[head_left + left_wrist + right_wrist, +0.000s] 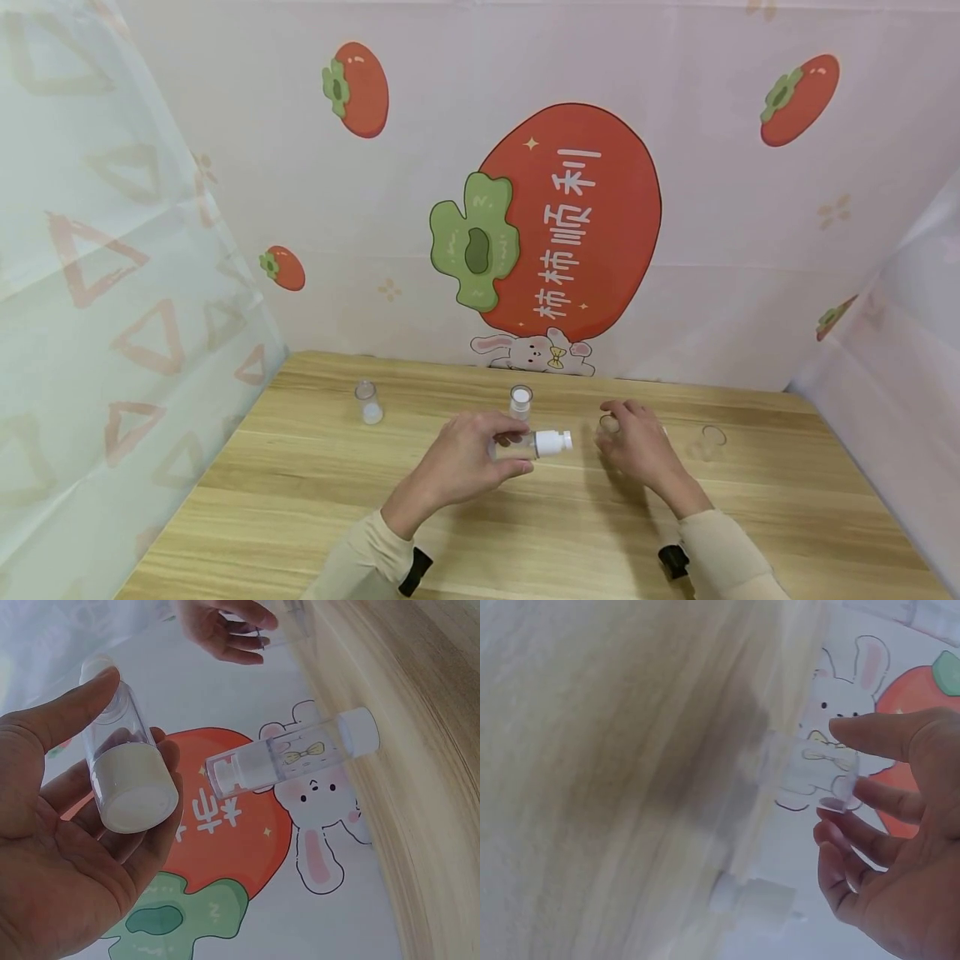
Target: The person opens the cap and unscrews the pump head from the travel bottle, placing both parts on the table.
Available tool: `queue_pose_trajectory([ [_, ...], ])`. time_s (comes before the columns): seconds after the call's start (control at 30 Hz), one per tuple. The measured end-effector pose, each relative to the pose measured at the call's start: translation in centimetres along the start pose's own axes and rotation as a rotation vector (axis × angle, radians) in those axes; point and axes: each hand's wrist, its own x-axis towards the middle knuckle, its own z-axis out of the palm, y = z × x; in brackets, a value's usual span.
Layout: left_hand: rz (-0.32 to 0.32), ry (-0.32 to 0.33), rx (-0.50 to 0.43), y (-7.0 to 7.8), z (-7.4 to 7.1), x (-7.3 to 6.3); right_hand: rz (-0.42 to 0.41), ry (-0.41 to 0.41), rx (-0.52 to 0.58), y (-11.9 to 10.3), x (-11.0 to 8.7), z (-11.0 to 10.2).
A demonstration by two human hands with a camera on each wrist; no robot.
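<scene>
At 3 o'clock from the pump bottle (129,761) clamped in the left hand (468,457), a clear cap (806,769) is half-ringed by the loose right hand (637,443); contact can't be told. Might get knocked over if clipped by a fingertip, tbh.

Two pump bottles (528,445) (520,402) (one capped), three clear pieces (367,406) (814,774) (707,443), one white piece (765,901)

Pump bottle (536,445): clear body, white pump head, white base. Left grip (472,454) is holding it near-horizontal above the worktop (300,500), pump pointing toward the right edge. Clear cap (808,771): cylindrical, standing right of centre toward rear edge, sitting between right grip's (637,442) thumb and fingers; contact unclear.
</scene>
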Motion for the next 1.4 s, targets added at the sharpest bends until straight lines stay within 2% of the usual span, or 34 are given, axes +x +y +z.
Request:
queue_pose_trajectory([
  [0.5, 0.003, -0.018, -0.006, -0.3, 0.5, 0.3, -0.079, 0.058, 0.017, -0.8, -0.7, -1.0],
  [0.9, 0.013, -0.016, 0.004, -0.6, 0.8, 0.5, -0.104, 0.033, 0.057, -2.4, -1.4, -2.0],
  [1.03, 0.016, -0.013, 0.021, -0.5, 0.8, 0.6, -0.131, 0.011, 0.112, -2.8, -1.7, -2.2],
  [1.27, 0.016, -0.008, 0.064, -0.4, 1.0, 0.8, -0.132, -0.105, 0.288, -3.4, -2.2, -2.6],
  [1.4, 0.019, -0.006, 0.084, -0.3, 1.1, 0.9, -0.144, -0.141, 0.365, -3.7, -2.4, -2.8],
])
